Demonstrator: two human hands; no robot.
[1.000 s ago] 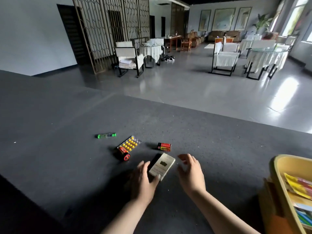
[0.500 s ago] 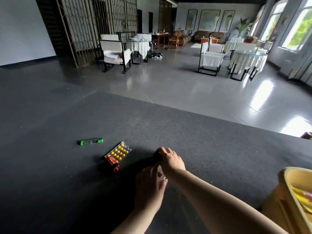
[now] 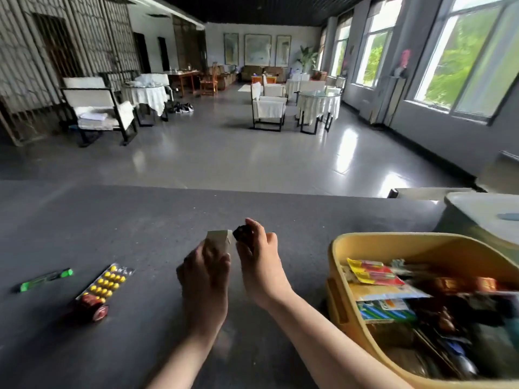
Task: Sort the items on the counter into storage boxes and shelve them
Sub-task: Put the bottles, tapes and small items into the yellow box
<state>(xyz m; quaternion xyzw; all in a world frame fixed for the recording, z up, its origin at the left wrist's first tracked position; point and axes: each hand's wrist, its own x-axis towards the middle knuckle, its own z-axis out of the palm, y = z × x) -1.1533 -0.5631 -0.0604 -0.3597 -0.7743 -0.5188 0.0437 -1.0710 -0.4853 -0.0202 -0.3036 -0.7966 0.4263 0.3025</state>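
Head view, nearest: your two bare forearms come up from the bottom edge over the dark table (image 3: 118,220).
Bin: a yellow bin (image 3: 351,276) stands at your right on the table, packed with mixed packets and dark items; its contents are blurred, so you cannot tell most of them apart.
Left hand: your left hand (image 3: 205,279) is closed round the lower part of a pale box (image 3: 217,240), which stands upright above the fingers, raised off the table.
Right hand: your right hand (image 3: 258,256) is just beside the left, fingers curled round a small dark battery (image 3: 241,233) pinched at the fingertips; the battery sits close against the box's top right corner.
Left of your hands: a dark red battery (image 3: 91,304) lies on its side, touching the near end of a blister pack (image 3: 108,282) of yellow pills that runs diagonally away from you.
Further left: a green tube (image 3: 45,279) lies flat, apart from the pack.
Far right: a pale grey container (image 3: 483,214) stands behind the bin at the table's far edge.
Beyond the table: a glossy grey floor, white armchairs, round cloth-covered tables, framed pictures on the far wall and tall windows on the right.
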